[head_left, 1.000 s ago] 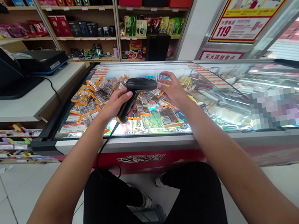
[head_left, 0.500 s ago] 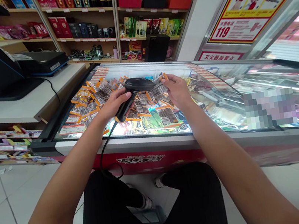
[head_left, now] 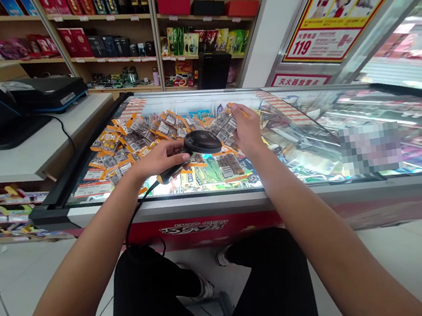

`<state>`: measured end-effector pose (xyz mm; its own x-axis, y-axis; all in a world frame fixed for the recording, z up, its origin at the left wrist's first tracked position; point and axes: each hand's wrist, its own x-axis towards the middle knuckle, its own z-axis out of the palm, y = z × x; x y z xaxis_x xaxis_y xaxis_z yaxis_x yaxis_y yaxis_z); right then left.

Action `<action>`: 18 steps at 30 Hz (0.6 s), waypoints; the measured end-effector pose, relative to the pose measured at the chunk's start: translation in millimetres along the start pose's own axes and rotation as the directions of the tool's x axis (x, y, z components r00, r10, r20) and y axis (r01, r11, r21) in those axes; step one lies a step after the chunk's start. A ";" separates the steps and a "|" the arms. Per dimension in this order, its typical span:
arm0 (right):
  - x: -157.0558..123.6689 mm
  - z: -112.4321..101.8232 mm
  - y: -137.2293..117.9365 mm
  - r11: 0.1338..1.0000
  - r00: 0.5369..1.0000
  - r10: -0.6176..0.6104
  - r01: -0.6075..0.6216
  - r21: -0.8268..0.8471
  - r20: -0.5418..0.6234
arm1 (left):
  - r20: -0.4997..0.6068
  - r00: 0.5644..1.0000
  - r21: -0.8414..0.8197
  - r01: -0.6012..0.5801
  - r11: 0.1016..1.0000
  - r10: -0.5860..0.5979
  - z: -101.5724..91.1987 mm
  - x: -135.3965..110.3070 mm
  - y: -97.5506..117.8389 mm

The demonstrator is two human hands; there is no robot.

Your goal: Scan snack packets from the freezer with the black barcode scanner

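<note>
1. A black scanner [head_left: 198, 144] is gripped by the left hand [head_left: 159, 159] over the freezer lid [head_left: 291, 114].
2. A snack packet [head_left: 225, 122] is pinched in the right hand [head_left: 245, 129], just beside the scanner head.
3. Scanning appears underway; the packet's barcode likely needs to be turned toward the head.

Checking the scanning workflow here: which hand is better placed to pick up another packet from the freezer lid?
Probably right. The right hand already pinches a snack packet among the packets on the freezer lid; the left hand grips the barcode scanner.
</note>
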<state>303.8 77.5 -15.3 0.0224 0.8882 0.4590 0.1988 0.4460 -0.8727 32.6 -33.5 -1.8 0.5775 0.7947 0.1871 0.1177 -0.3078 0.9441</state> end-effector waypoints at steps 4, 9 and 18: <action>0.6 0.7 3.1 1.000 0.992 -0.022 0.023 0.003 -0.128 | 0.023 1.000 -0.021 -0.020 1.000 0.021 -0.3 0.7 -2.7; 1.3 0.0 7.2 1.000 0.993 0.025 -0.023 0.015 -0.116 | 0.026 0.999 -0.044 -0.024 0.999 0.025 -0.1 0.6 -2.5; 4.0 -2.2 8.8 1.000 0.992 0.006 -0.006 -0.001 -0.124 | -0.018 1.000 -0.080 -0.012 0.997 0.011 0.1 -0.3 -2.2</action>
<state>307.8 84.8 -20.8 0.1450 0.8702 0.4709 0.1995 0.4405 -0.8753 32.2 -33.1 -4.0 0.5645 0.8003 0.2023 0.0454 -0.2748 0.9604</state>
